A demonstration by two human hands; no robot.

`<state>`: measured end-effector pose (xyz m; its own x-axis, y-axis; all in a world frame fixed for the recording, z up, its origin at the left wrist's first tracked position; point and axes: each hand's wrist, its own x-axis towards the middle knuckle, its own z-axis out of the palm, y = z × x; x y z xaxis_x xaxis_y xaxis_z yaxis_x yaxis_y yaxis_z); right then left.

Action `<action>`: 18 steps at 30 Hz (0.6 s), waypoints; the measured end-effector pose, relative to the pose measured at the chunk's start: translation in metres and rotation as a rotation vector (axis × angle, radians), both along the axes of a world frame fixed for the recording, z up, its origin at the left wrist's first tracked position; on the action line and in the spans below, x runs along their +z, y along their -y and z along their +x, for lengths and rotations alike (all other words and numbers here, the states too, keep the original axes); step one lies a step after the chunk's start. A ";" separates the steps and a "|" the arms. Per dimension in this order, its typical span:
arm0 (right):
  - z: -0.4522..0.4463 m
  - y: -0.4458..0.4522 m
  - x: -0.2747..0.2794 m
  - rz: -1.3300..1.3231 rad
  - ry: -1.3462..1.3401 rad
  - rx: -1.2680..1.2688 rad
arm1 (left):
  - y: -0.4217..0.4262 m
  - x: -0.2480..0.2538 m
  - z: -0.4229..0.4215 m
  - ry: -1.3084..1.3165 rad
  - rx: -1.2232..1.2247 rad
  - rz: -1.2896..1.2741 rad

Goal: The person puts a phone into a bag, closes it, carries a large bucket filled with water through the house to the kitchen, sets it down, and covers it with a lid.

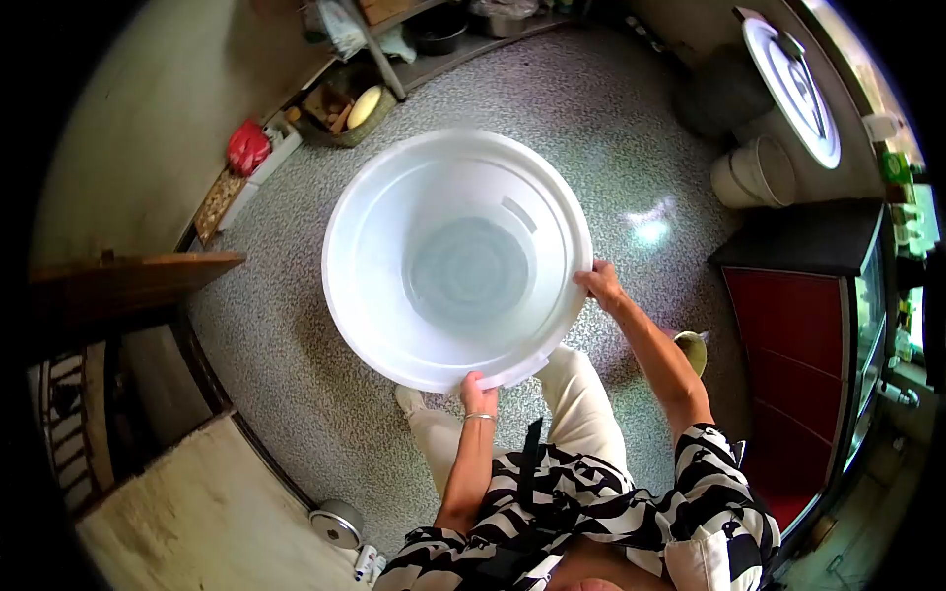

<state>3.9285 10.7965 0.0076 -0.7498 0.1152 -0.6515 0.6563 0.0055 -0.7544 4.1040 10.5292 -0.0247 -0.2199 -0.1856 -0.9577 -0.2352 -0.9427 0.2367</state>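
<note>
A large round white plastic tub (370,236) fills the middle of the view, its wide mouth facing up toward the camera. The bottom looks smooth and bluish; whether it holds water I cannot tell. At the rim nearest my body, my left hand (478,396) grips the edge, with a bracelet at the wrist. Farther round on the right side, my right hand (599,284) is closed on the same rim, thumb toward the inside. My legs in light trousers show below the tub.
A basket (372,126) and red bag (248,148) stand by the left wall. A pale bucket (754,173) and a large silver lid (793,94) are upper right. The red cabinet (788,345) stands right; a small container (692,352) and round tin (338,523) sit on the floor.
</note>
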 end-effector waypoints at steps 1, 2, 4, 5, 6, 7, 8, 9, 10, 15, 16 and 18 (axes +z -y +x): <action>-0.005 -0.012 -0.001 0.039 0.028 -0.019 | -0.012 0.000 -0.004 0.003 -0.017 0.006; -0.014 -0.025 -0.001 0.080 0.053 -0.031 | -0.027 -0.001 -0.009 -0.006 -0.022 0.043; -0.039 -0.051 -0.003 0.084 0.022 -0.024 | -0.057 -0.016 -0.020 -0.037 -0.035 0.043; -0.048 -0.061 -0.005 0.081 0.006 -0.015 | -0.073 -0.029 -0.014 -0.031 -0.039 0.044; -0.060 -0.068 -0.002 0.152 0.020 0.027 | -0.087 -0.032 -0.013 -0.049 -0.150 -0.026; -0.074 -0.075 -0.010 0.151 0.019 0.022 | -0.100 -0.036 -0.016 -0.072 -0.260 -0.097; -0.086 -0.082 -0.017 0.185 -0.004 0.035 | -0.111 -0.041 -0.020 -0.071 -0.265 -0.094; -0.093 -0.087 -0.016 0.222 -0.020 0.049 | -0.122 -0.045 -0.019 -0.062 -0.159 0.026; -0.100 -0.094 -0.013 0.280 -0.025 0.077 | -0.133 -0.050 -0.019 -0.055 -0.049 0.146; -0.108 -0.111 -0.025 0.301 -0.007 0.120 | -0.148 -0.035 -0.024 -0.022 0.143 0.455; -0.110 -0.112 -0.029 0.310 0.019 0.115 | -0.134 -0.022 -0.028 -0.019 0.132 0.455; -0.102 -0.117 -0.039 0.237 -0.075 0.058 | -0.097 0.012 -0.025 -0.231 -0.032 0.608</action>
<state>3.8266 10.9137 -0.0317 -0.8049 0.2141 -0.5535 0.5920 0.2242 -0.7742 4.0793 10.6267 -0.0127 -0.4287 0.3844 -0.8176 -0.2726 -0.9178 -0.2886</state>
